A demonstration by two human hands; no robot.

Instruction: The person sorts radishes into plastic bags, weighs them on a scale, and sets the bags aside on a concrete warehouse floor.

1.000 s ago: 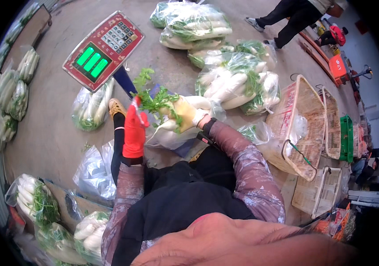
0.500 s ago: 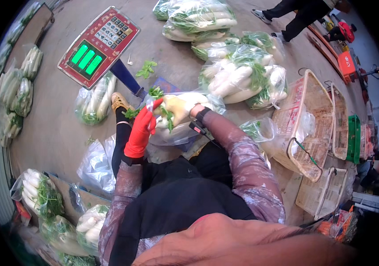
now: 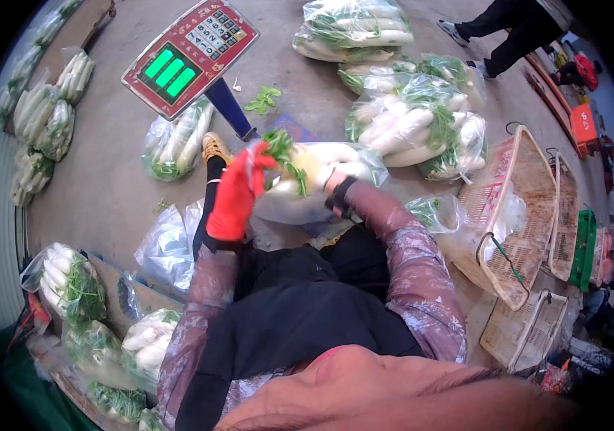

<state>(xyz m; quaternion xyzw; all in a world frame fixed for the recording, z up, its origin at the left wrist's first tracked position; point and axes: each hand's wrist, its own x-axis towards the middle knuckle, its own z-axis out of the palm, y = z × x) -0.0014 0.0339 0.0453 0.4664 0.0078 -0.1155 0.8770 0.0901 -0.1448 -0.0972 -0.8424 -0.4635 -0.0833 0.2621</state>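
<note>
My left hand [image 3: 233, 200], in a red glove, is closed beside a tuft of radish greens [image 3: 278, 145] and appears to grip its edge. My right hand [image 3: 310, 169], in a pale yellowish glove, is curled against the same greens from the other side. What its fingers hold is hidden. Under both hands lies a clear plastic bag of white radishes [image 3: 339, 152], its near side spreading below my wrists. The bag rests at a scale, whose blue post [image 3: 229, 109] carries a red display panel [image 3: 190, 56] with lit green digits.
Bagged radishes [image 3: 400, 129] are heaped ahead right, with more bags [image 3: 70, 284] at left. A lone bag [image 3: 177, 140] lies beside my shoe. Plastic crates [image 3: 508, 208] stand at right. Empty clear bags [image 3: 167, 244] lie by my left leg. Another person's legs [image 3: 511, 36] show at the far right.
The whole view has shifted, so surroundings sit farther right. My left hand's fingers, partly extended before, are now more curled beside the greens. My right hand stays at the bag.
</note>
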